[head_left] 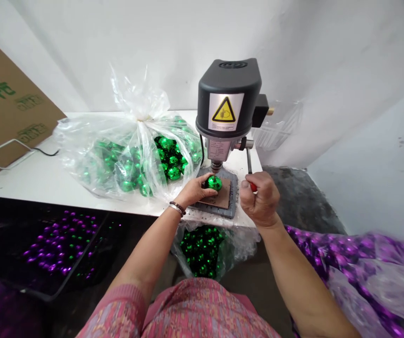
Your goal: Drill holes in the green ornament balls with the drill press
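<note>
A shiny green ball [214, 182] rests on a brown board [224, 197] over the grey base of a bench drill press [226, 94]. My left hand [195, 190] grips the ball from its left side, thumb and fingers around it. The drill bit [215, 172] comes down at the top of the ball; whether it has entered the surface is too small to tell. To the right of the base, my right hand [261, 197] is closed around the red-tipped feed lever [249, 162] of the press.
Left of the press, a tied clear bag [92, 155] holds many green balls, some showing through an opening. Below the table edge hangs another bag of green balls [204, 251]. Purple balls [350, 253] lie in plastic at right. A cardboard box [11, 108] stands far left.
</note>
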### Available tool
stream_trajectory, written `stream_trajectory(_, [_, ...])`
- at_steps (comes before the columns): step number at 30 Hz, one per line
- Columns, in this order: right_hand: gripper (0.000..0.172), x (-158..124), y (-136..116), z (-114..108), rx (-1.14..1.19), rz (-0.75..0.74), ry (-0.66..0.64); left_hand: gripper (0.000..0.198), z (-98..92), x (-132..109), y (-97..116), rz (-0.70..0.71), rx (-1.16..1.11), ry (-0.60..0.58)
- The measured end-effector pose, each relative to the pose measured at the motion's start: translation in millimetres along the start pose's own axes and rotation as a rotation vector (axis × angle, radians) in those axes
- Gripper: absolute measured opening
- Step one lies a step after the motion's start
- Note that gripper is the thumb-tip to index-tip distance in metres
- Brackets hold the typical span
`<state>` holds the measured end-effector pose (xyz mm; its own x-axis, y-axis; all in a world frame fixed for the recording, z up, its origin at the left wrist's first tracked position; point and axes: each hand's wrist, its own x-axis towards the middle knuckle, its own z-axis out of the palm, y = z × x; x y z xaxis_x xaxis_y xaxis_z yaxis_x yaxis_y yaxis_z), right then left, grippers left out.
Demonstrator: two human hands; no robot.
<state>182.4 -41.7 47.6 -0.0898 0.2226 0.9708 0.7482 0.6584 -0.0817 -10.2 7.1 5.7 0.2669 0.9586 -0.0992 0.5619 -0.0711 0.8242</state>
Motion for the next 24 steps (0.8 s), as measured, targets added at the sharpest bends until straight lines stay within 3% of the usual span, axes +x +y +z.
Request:
stream_trajectory(3, [0.010, 8, -5, 1, 0.002, 0.054, 0.035, 0.074, 1.9, -1, 1, 0.006, -0.014, 0.006])
stream_trajectory(6, [0.005, 39, -8, -1, 0.043, 0.216, 0.053, 0.072, 4.8, -3, 0, 0.013, -0.047, 0.027])
stream_trajectory(9, [0.019, 72, -5, -2, 0.116, 0.417, 0.040, 0.070, 6.5, -10, -2, 0.040, -0.051, 0.051])
stream_trajectory(13, [0.024, 87, 3, 0, 0.125, 0.453, 0.014, 0.069, 3.2, -34, -8, 0.093, -0.082, 0.054])
stream_trajectory(15, [0.026, 84, 4, 1, 0.138, 0.444, 0.027, 0.069, -0.5, -51, -12, 0.126, -0.074, -0.011])
stream_trajectory(18, [0.028, 79, 2, 2, 0.172, 0.465, 0.047, 0.070, -6.7, -76, -18, 0.204, 0.019, -0.209])
stream_trajectory(20, [0.027, 78, 1, 3, 0.172, 0.492, 0.049, 0.074, -12.0, -88, -21, 0.227, 0.080, -0.257])
stream_trajectory(22, [0.024, 79, 0, 3, 0.160, 0.515, 0.053, 0.066, -20.8, -90, -23, 0.195, 0.102, -0.149])
stream_trajectory(24, [0.021, 80, -1, 3, 0.154, 0.525, 0.062, 0.047, -34.9, -81, -25, 0.124, 0.131, 0.090])
